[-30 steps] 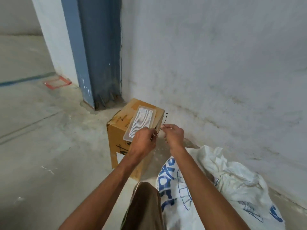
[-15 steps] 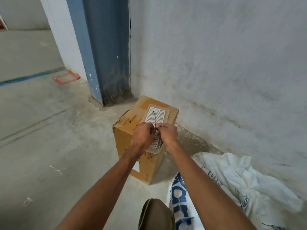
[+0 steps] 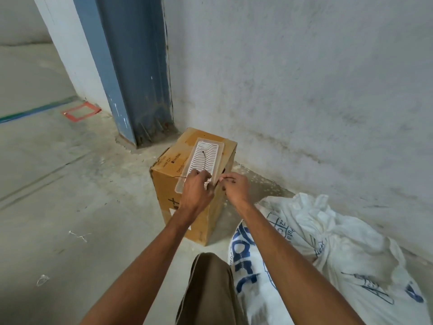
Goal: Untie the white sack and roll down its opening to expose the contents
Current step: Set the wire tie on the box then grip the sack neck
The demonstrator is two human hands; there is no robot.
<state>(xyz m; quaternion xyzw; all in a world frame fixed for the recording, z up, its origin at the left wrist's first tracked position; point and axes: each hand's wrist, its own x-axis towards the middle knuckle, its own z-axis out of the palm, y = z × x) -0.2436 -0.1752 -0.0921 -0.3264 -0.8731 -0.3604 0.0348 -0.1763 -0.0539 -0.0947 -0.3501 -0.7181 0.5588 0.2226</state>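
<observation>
The white sack (image 3: pixel 346 259) with blue print lies crumpled on the floor at the lower right, against the wall. Its mouth is loose and rumpled. Both hands are raised over the cardboard box, away from the sack. My left hand (image 3: pixel 198 191) and my right hand (image 3: pixel 235 187) each pinch a thin black tie (image 3: pixel 204 160). One end of the tie curls up over the white grille. The part between the fingers is hidden.
A brown cardboard box (image 3: pixel 187 160) stands by the wall with a white slotted plastic grille (image 3: pixel 203 160) on top. A blue pillar (image 3: pixel 133 66) rises behind it. My knee in brown trousers (image 3: pixel 210 289) is at the bottom. Bare concrete floor spreads to the left.
The view has dropped and shifted, so the sack shows more at the lower right. My hands have drawn slightly apart, still pinching the black tie over the box.
</observation>
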